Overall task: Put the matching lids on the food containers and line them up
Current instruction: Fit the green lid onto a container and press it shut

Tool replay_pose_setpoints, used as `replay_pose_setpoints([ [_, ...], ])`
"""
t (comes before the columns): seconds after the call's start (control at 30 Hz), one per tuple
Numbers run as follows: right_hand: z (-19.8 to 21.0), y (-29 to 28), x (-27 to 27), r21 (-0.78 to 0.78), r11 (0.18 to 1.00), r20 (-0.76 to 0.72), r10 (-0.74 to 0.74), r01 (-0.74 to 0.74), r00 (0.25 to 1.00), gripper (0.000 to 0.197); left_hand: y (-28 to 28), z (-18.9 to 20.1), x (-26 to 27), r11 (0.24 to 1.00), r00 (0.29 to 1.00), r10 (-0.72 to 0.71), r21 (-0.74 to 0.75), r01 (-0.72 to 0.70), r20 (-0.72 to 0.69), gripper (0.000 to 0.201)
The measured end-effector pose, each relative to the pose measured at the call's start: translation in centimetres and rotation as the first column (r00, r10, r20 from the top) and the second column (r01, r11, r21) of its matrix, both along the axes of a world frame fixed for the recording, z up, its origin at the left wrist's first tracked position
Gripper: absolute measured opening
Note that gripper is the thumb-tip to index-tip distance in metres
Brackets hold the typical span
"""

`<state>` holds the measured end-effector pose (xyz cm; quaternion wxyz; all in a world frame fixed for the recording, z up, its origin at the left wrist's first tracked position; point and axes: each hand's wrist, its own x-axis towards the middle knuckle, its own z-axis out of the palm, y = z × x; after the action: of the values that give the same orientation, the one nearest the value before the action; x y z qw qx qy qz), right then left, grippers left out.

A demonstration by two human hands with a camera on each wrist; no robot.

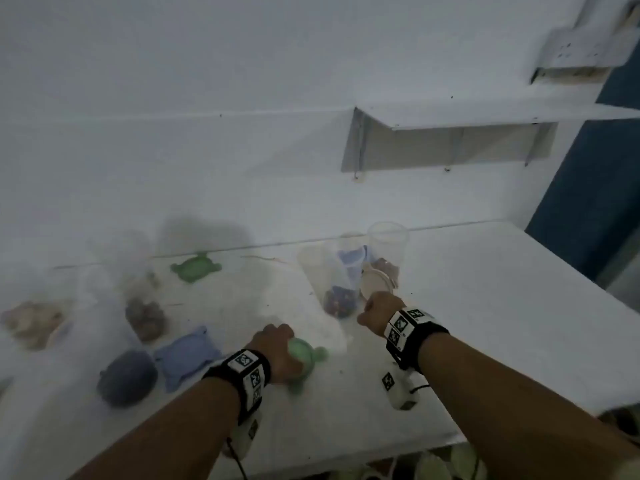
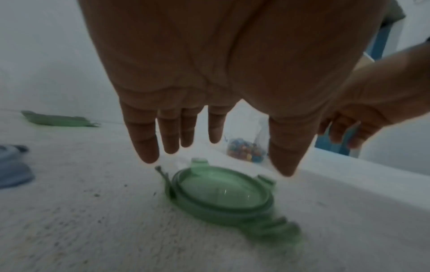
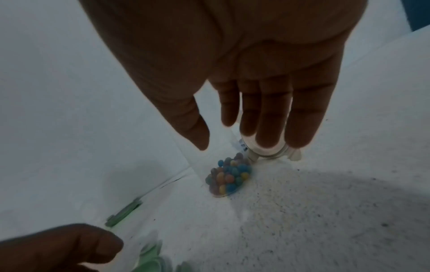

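Note:
A round green lid [image 1: 306,356] [image 2: 223,193] with side tabs lies flat on the white table. My left hand [image 1: 277,348] [image 2: 216,160] hovers just over it with the fingers straight and spread, holding nothing. My right hand [image 1: 381,313] [image 3: 235,143] reaches with straight fingers to a round cream lid [image 1: 375,282] [image 3: 267,152] that leans by the clear containers; I cannot tell whether it touches the lid. A clear container with coloured candies [image 1: 339,301] [image 3: 229,176] stands just left of that lid.
A tall clear container [image 1: 388,244] and a blue lid [image 1: 353,258] stand behind. To the left are a container of brown pieces [image 1: 145,317], a beige-filled one [image 1: 31,323], a dark round lid [image 1: 126,377], a blue square lid [image 1: 185,355] and a second green lid [image 1: 195,268].

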<state>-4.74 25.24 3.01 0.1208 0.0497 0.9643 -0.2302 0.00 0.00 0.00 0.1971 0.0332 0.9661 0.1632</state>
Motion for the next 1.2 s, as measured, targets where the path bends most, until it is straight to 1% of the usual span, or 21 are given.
replay_pose_setpoints([
  [0.07,-0.3,-0.1,-1.0,-0.062,0.991,0.014,-0.118,0.118,0.993,0.063,0.1,-0.6,-1.0,1.0,0.999,0.022,-0.016,-0.022,0.048,0.107],
  [0.1,-0.4,0.1,-1.6,-0.091,0.978,0.019,-0.185,0.186,0.982,0.078,0.2,-0.9,-1.4,0.999,0.998,0.032,-0.031,-0.03,0.058,0.114],
  [0.13,-0.6,0.3,-2.2,-0.098,0.962,0.019,-0.254,0.255,0.967,0.09,0.3,-1.5,-1.8,0.998,0.998,0.034,-0.054,-0.031,0.061,0.116],
  [0.17,-0.8,0.4,-2.6,-0.091,0.945,0.009,-0.315,0.314,0.949,0.097,0.4,-2.0,-2.1,0.997,0.997,0.018,-0.073,-0.013,0.07,0.116],
  [0.2,-1.0,0.6,-3.2,-0.08,0.929,-0.021,-0.365,0.362,0.931,0.099,0.5,-2.6,-2.4,0.996,0.997,-0.005,-0.086,0.011,0.076,0.115],
  [0.27,-1.3,0.5,-3.9,-0.11,0.928,-0.121,-0.368,0.356,0.922,0.098,0.4,-3.4,-3.1,0.994,0.996,-0.026,-0.104,0.035,0.091,0.115],
  [0.33,-1.4,-0.1,-4.4,-0.173,0.948,-0.205,-0.301,0.269,0.931,0.104,0.2,-3.7,-3.6,0.994,0.994,-0.02,-0.103,0.03,0.105,0.122],
  [0.43,-0.8,-1.7,-5.5,-0.279,0.93,-0.232,-0.306,0.238,0.923,0.121,0.0,-4.0,-4.3,0.995,0.99,-0.004,-0.103,0.019,0.14,0.142],
  [0.5,-0.3,-2.9,-6.3,-0.293,0.927,-0.253,-0.311,0.234,0.916,0.123,-0.2,-4.2,-4.8,0.996,0.988,0.013,-0.088,0.0,0.151,0.147],
  [0.57,-0.2,-3.6,-7.2,-0.309,0.928,-0.306,-0.303,0.207,0.903,0.12,-0.5,-4.2,-5.4,0.998,0.985,0.058,-0.001,-0.058,0.161,0.135],
  [0.6,0.1,-3.9,-7.3,-0.326,0.926,-0.306,-0.297,0.193,0.905,0.118,-0.8,-4.1,-5.7,0.995,0.984,0.077,0.052,-0.086,0.159,0.12],
  [0.73,1.1,-3.8,-7.6,-0.364,0.921,-0.235,-0.238,0.142,0.942,0.1,-3.0,-3.5,-6.8,0.949,0.984,0.142,0.267,-0.165,0.104,0.04],
  [0.77,1.1,-3.8,-7.7,-0.368,0.923,-0.241,-0.215,0.116,0.946,0.098,-3.5,-3.0,-6.9,0.918,0.981,0.177,0.346,-0.195,0.082,0.028],
  [0.83,0.9,-4.0,-7.8,-0.381,0.923,-0.258,-0.163,0.055,0.952,0.098,-4.2,-1.1,-7.2,0.844,0.958,0.284,0.468,-0.264,0.027,0.024],
  [0.9,0.4,-4.6,-8.0,-0.422,0.907,-0.264,-0.127,0.004,0.956,0.105,-4.8,1.7,-7.4,0.777,0.921,0.389,0.545,-0.316,-0.022,0.022],
  [0.93,0.2,-5.0,-8.0,-0.444,0.896,-0.255,-0.105,-0.019,0.961,0.108,-5.0,3.1,-7.6,0.756,0.906,0.42,0.574,-0.315,-0.057,0.021],
  [0.97,0.2,-5.3,-7.9,-0.457,0.888,-0.253,-0.077,-0.049,0.964,0.109,-5.2,4.3,-7.9,0.757,0.895,0.428,0.592,-0.277,-0.129,0.022],
  [1.03,0.4,-5.9,-7.7,-0.48,0.87,-0.266,-0.018,-0.116,0.964,0.107,-5.4,6.3,-8.5,0.807,0.875,0.369,0.575,-0.135,-0.313,0.025],
  [1.1,0.3,-6.6,-7.6,-0.489,0.855,-0.278,0.035,-0.173,0.96,0.106,-5.0,7.6,-8.9,0.873,0.84,0.271,0.488,-0.009,-0.469,0.027],
  [1.17,0.1,-7.1,-7.5,-0.487,0.847,-0.282,0.078,-0.213,0.956,0.105,-4.0,8.1,-9.1,0.923,0.79,0.222,0.385,0.019,-0.572,0.036],
  [1.2,-0.1,-7.3,-7.4,-0.486,0.842,-0.287,0.096,-0.232,0.953,0.105,-3.4,8.2,-9.1,0.938,0.779,0.212,0.347,0.008,-0.59,0.042],
])
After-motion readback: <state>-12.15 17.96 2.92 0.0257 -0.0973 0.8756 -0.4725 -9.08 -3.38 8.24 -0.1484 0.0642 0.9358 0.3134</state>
